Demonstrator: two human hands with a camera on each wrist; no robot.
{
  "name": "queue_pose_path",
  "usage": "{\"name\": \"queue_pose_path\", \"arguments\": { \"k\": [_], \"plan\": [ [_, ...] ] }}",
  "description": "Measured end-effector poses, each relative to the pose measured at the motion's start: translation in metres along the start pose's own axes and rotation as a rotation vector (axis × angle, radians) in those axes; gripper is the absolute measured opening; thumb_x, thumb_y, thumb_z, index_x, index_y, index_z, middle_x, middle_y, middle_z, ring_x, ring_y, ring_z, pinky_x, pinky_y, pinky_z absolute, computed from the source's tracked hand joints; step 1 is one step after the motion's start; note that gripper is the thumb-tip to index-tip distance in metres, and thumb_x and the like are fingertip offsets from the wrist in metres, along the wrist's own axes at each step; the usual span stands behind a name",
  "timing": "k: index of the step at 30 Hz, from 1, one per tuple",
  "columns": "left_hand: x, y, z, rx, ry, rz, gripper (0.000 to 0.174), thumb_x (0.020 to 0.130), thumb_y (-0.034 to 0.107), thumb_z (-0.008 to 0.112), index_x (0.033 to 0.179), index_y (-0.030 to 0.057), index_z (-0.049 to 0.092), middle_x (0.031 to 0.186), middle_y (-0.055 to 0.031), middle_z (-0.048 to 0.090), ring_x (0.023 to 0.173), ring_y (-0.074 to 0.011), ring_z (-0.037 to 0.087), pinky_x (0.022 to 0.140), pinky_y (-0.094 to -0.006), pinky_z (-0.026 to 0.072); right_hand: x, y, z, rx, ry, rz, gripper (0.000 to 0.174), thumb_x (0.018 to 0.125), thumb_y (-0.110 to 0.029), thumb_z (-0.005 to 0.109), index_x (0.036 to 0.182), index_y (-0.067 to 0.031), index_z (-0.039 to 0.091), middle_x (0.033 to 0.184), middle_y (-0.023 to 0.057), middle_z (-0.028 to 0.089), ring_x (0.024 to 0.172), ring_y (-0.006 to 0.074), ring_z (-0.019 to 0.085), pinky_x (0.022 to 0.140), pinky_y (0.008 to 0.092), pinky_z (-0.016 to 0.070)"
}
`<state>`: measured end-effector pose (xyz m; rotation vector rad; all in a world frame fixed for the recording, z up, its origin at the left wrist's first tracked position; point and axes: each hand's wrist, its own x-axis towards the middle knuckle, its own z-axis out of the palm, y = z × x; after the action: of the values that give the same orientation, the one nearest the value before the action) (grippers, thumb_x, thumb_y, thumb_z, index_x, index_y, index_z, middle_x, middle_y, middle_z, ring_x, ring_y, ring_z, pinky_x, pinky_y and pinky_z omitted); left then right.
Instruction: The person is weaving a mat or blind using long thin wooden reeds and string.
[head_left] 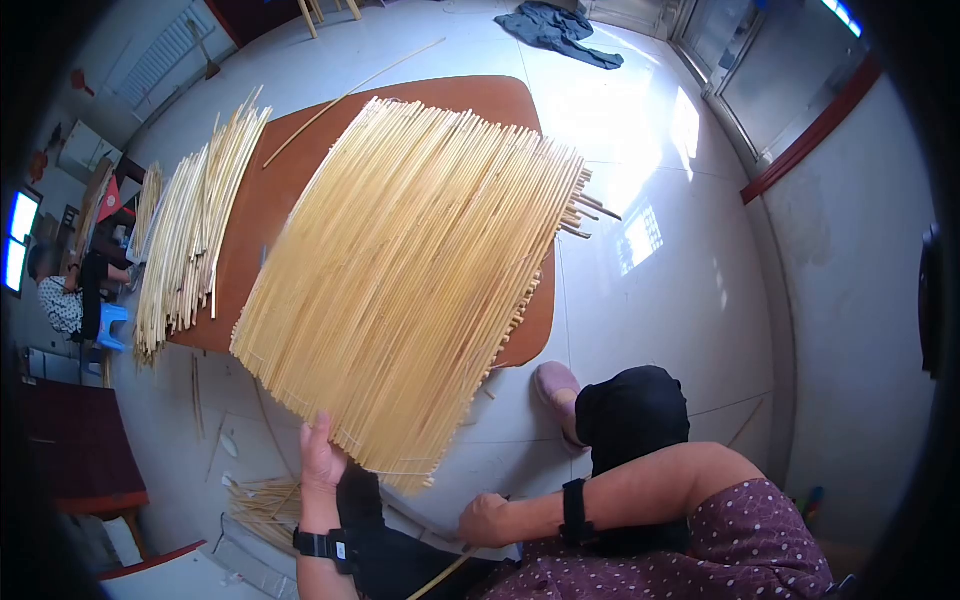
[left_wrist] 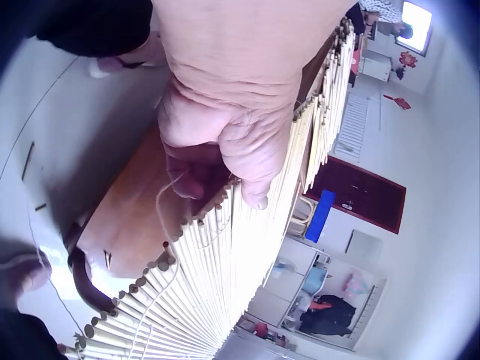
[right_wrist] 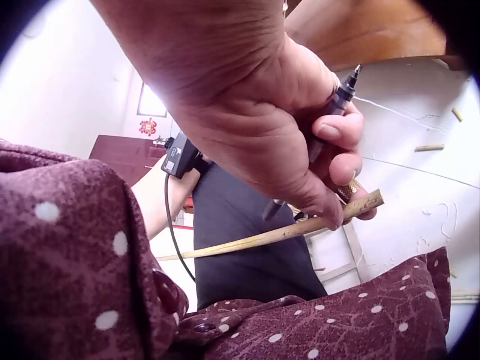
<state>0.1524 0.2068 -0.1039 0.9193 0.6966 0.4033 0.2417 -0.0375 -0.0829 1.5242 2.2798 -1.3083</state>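
A large mat of pale reed stalks [head_left: 400, 270] tied together with thin string [left_wrist: 146, 307] lies over the brown tabletop [head_left: 520, 105]. At its near edge, my left hand [head_left: 322, 462] grips the mat, thumb on top and fingers underneath. My right hand [head_left: 485, 520] is over my lap, apart from the mat. It holds a dark pen [right_wrist: 345, 94], metal tip pointing away, together with a single reed stalk [right_wrist: 255, 241] pinched near its cut end. The far end of that stalk runs back past my lap.
A pile of loose stalks [head_left: 190, 230] lies at the table's left side, with a lone stalk [head_left: 350, 100] beyond the mat. More stalks [head_left: 265, 500] lie on the floor at lower left. Another person [head_left: 65, 295] sits far left near a blue stool [head_left: 112, 325]. Dark clothing [head_left: 560, 35] lies on the floor.
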Motion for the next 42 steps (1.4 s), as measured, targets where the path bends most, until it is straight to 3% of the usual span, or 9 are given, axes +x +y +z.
{"name": "queue_pose_path", "arguments": {
  "k": [16, 22, 25, 30, 42],
  "plan": [
    [0.010, 0.005, -0.017, 0.021, 0.010, -0.010, 0.057, 0.089, 0.029, 0.060, 0.134, 0.0020, 0.037, 0.129, -0.0126, 0.051, 0.116, -0.0274, 0.051, 0.098, -0.0452, 0.0423, -0.002, 0.003, 0.000, 0.003, 0.059, 0.031, 0.016, 0.079, -0.014, 0.060, 0.090, -0.0090, 0.072, 0.092, 0.0060, 0.070, 0.087, 0.0256, 0.067, 0.064, 0.0364, 0.0541],
    [0.008, 0.004, -0.011, 0.060, 0.027, 0.027, 0.062, 0.089, 0.041, 0.057, 0.134, 0.0022, 0.038, 0.130, -0.0125, 0.050, 0.117, -0.0270, 0.050, 0.099, -0.0435, 0.0413, -0.006, 0.006, -0.006, 0.002, 0.023, -0.006, 0.018, 0.080, -0.014, 0.059, 0.092, -0.0082, 0.071, 0.095, 0.0076, 0.069, 0.090, 0.0264, 0.067, 0.067, 0.0365, 0.0543],
    [0.008, -0.002, -0.013, -0.118, 0.105, -0.051, 0.068, 0.086, 0.046, 0.059, 0.133, 0.0013, 0.039, 0.129, -0.0135, 0.050, 0.116, -0.0278, 0.051, 0.099, -0.0433, 0.0410, -0.005, 0.008, -0.006, 0.022, -0.014, -0.016, 0.019, 0.081, -0.015, 0.058, 0.094, -0.0076, 0.071, 0.096, 0.0093, 0.069, 0.091, 0.0275, 0.066, 0.068, 0.0376, 0.0543],
    [0.010, -0.007, -0.012, -0.087, 0.111, -0.065, 0.074, 0.087, 0.058, 0.049, 0.136, 0.0042, 0.036, 0.132, -0.0130, 0.048, 0.119, -0.0279, 0.048, 0.099, -0.0440, 0.0415, -0.006, 0.009, -0.010, 0.035, -0.083, -0.008, 0.021, 0.082, -0.015, 0.057, 0.096, -0.0062, 0.070, 0.097, 0.0114, 0.069, 0.093, 0.0289, 0.066, 0.070, 0.0393, 0.0544],
    [0.009, -0.006, -0.003, -0.163, 0.144, -0.058, 0.071, 0.088, 0.058, 0.046, 0.133, 0.0028, 0.039, 0.131, -0.0152, 0.048, 0.117, -0.0282, 0.049, 0.098, -0.0435, 0.0418, -0.004, 0.011, -0.007, 0.056, -0.154, 0.020, 0.022, 0.083, -0.019, 0.057, 0.095, -0.0063, 0.070, 0.100, 0.0120, 0.068, 0.093, 0.0303, 0.066, 0.072, 0.0405, 0.0541]
  ]
}}
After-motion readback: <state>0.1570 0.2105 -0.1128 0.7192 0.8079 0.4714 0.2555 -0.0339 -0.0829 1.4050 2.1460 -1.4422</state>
